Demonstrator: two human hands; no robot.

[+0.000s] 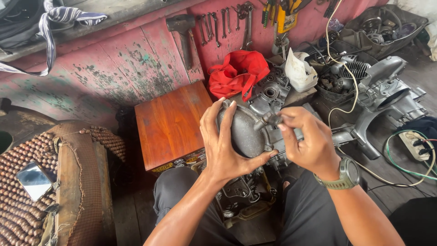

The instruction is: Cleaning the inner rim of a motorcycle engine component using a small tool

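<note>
At frame centre, our left hand (223,146) cups the round grey engine cover (243,132). Our right hand (307,141) pinches a small metal fitting (272,120) at the cover's right edge. A wooden box (170,123) stands just left.

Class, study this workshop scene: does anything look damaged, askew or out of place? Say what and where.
The red wooden wall behind the wooden box is damaged: its paint has flaked off in large patches. A striped cloth dangles loosely over the ledge at upper left. The round engine cover in the left hand looks intact.
</note>
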